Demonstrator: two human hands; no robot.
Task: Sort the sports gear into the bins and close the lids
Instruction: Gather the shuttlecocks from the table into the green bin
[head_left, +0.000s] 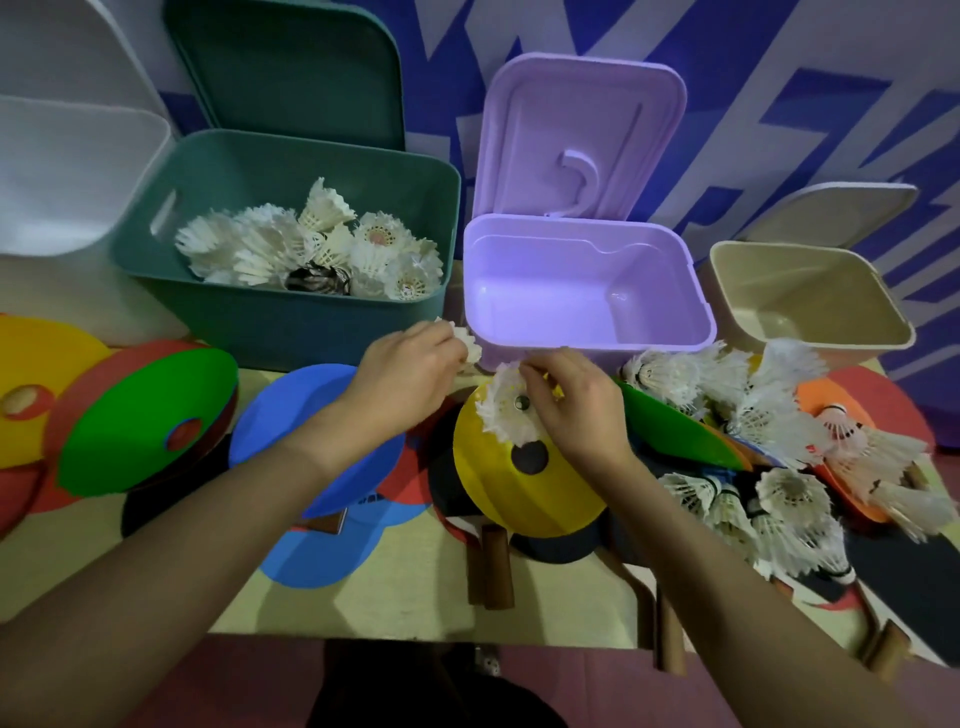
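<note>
Pinching shuttlecocks, both hands: left one's (410, 364) feathers (467, 345) rightward, right one's (576, 402) skirt (506, 410) up.

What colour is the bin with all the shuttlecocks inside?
Teal green bin, seen in the head view, its shuttlecocks white.

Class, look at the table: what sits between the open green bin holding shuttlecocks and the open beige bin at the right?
In the head view, the empty lilac plastic bin with its lid raised stands between the green bin and the beige bin.
</note>
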